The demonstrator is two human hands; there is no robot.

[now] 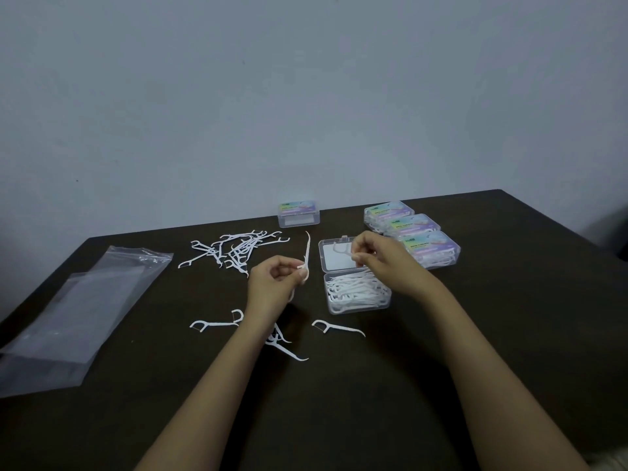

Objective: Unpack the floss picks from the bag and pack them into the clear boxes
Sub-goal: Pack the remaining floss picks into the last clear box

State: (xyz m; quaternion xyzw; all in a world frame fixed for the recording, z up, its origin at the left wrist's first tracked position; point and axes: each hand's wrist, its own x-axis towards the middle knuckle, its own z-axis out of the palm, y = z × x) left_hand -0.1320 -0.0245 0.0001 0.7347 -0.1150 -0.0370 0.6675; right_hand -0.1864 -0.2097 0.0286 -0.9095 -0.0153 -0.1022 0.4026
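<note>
Above the dark worktop (441, 368), the left hand (272, 283) is pinching an upright floss pick (307, 249) in curled fingers (289, 266) while the right hand (380, 258) is pinching a second floss pick (341, 249) over the open, pick-filled clear box (360, 309).

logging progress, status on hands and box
Left hand pinches a white plastic floss pick. Right hand pinches a second pick over the open clear plastic box. Nothing blocking.

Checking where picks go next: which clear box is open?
The box beneath the right hand, its lid flipped back, floss picks lying inside. The three boxes to its right and the lone one behind are shut.
</note>
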